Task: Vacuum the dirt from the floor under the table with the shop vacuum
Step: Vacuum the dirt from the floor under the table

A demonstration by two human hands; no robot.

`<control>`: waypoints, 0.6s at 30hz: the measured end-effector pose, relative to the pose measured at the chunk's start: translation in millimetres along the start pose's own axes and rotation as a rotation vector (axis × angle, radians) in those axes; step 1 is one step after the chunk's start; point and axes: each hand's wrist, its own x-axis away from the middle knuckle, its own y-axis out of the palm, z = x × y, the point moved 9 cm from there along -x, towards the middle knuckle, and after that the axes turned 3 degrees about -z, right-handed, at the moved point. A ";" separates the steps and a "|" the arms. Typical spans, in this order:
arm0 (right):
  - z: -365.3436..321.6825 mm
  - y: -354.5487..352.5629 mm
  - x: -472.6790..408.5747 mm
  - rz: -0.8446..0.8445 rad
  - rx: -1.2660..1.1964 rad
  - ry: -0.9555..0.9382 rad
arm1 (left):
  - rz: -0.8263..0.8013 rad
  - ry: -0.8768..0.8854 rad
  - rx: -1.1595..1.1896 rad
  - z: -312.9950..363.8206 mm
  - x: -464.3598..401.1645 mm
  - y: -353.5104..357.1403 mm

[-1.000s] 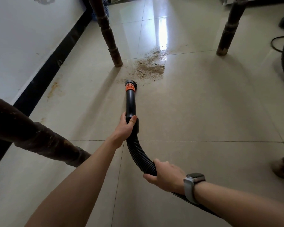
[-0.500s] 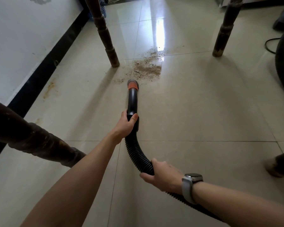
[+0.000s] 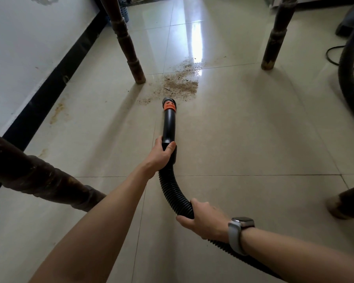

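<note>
Floor: shiny pale tiles [image 3: 243,139] all over, white wall [image 3: 18,58] with a black strip along the bottom at upper left.
Table legs: dark wooden leg [image 3: 129,56] at upper middle, second leg [image 3: 274,37] at upper right, big near leg [image 3: 39,178] at left, tip of a fourth [image 3: 345,203] at right edge.
Dirt: brown crumbly pile [image 3: 180,82] on the tiles in the upper middle, between the two far legs, closer to the left one; small bits trail toward lower left of it.
Nozzle: black tube with orange ring [image 3: 169,107], tip low at the near edge of the pile, just touching the first crumbs or very close; hard to tell which.
Hose: black ribbed hose [image 3: 172,190] curving from the tube down to lower right; more of it loops at the right edge.
Left hand: left hand [image 3: 161,154] wrapped tight round the back end of the tube, thumb on top.
Right hand: right hand [image 3: 202,219] curled round the hose farther back, gray watch [image 3: 240,231] on the wrist.
Change: nozzle closer to the pile than half a second ago, when a bare gap showed between them; pile looks about the same size.
Meaning: sucking likely just starting; nearly all the dirt not yet gone.
Next: probably push forward and sweep side to side over the pile, then catch the little bits near the left leg.
</note>
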 end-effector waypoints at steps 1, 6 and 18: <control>0.9 1.8 1.0 -0.003 -0.001 0.000 | -0.008 -0.003 -0.005 -0.7 0.5 1.7; 4.1 -1.3 2.1 0.010 -0.026 0.003 | -0.024 0.007 -0.019 3.3 -1.7 7.2; 22.1 -9.4 1.8 0.044 -0.091 0.026 | -0.028 0.026 -0.041 18.1 -11.3 27.7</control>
